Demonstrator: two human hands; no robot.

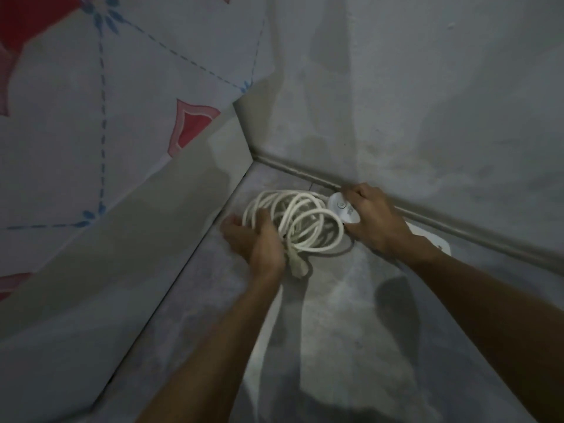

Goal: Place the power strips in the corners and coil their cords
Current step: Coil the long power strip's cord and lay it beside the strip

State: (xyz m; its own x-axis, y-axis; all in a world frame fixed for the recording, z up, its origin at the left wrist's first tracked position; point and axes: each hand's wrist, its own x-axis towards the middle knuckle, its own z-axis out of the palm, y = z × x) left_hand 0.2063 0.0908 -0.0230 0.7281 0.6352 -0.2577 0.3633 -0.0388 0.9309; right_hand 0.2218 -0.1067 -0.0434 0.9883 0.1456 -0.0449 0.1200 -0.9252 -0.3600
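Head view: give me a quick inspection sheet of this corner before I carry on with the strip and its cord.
Surface: grey floor, dim light, bare around the work.
Job's things: white power strip lies along the wall base, near the corner, partly hidden by the right hand.
Clutter: nothing seen.
Hands: left hand cups the near side of the coil; right hand grips the power strip's rounded end.
Cables: white cord gathered in loose loops on the floor beside the strip; its plug rests at the coil's near edge.
Surroundings: grey wall behind; a bed with patterned sheet on the left forms the corner.
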